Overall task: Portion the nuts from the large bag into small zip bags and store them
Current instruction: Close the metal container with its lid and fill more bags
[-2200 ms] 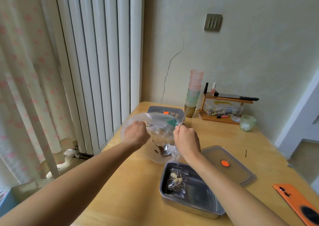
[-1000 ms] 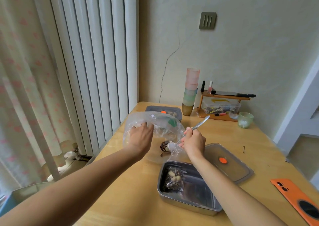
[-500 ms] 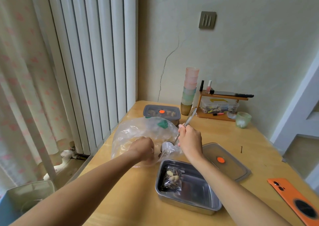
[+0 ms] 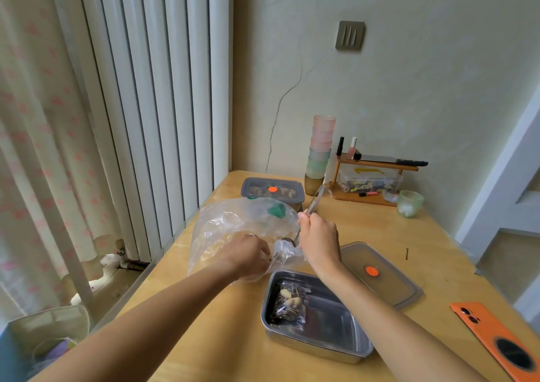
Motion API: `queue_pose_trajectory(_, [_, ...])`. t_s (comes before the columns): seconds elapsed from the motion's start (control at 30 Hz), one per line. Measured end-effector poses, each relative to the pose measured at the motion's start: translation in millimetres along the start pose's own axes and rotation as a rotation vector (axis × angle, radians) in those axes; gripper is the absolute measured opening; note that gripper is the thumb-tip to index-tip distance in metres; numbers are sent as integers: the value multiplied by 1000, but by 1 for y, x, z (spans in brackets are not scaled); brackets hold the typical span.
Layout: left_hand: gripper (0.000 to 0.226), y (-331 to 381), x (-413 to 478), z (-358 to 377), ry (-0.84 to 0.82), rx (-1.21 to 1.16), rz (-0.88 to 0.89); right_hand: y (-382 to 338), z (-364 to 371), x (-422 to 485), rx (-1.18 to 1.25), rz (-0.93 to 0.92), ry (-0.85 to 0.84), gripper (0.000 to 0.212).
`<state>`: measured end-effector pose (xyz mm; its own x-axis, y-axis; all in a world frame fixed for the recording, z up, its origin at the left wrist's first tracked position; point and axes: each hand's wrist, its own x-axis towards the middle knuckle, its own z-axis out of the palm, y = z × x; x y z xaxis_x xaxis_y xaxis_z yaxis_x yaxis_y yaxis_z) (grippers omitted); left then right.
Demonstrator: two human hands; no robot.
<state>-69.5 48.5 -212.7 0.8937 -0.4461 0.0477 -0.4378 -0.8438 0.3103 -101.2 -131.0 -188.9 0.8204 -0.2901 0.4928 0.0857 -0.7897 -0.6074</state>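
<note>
A large crumpled clear plastic bag (image 4: 233, 229) lies on the wooden table (image 4: 204, 338). My left hand (image 4: 248, 254) grips its near edge together with a small clear zip bag (image 4: 285, 254). My right hand (image 4: 318, 240) grips a metal spoon (image 4: 314, 202), handle tilted up and away, bowl down at the small bag's mouth. An open steel tray (image 4: 336, 343) sits in front, holding one filled small bag of nuts (image 4: 289, 305). The spoon's bowl is mostly hidden.
The tray's lid (image 4: 380, 273) with an orange dot lies to the right. A lidded box of nuts (image 4: 273, 191) stands behind the bag. Stacked cups (image 4: 320, 151), a small wooden shelf (image 4: 374, 177), a green glass (image 4: 410, 203) and an orange phone (image 4: 502, 340) are further right.
My left hand dropped from the large bag's top to its near edge and the small bag. The large bag sank onto the table. My right hand swung the spoon handle more upright.
</note>
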Motion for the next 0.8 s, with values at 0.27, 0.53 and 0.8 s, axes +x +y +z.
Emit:
queue_pose_trajectory(0.27, [23, 10, 5, 6, 105, 48, -76, 1, -1, 1, 91, 116, -35, 42])
queue_pose_trajectory(0.53, [46, -9, 17, 11, 192, -177, -89, 9, 2, 2, 319, 501, -63, 38])
queue_pose_trajectory(0.8, [32, -21, 17, 11, 190, -521, -295, 7, 0, 9, 338, 510, -9, 40])
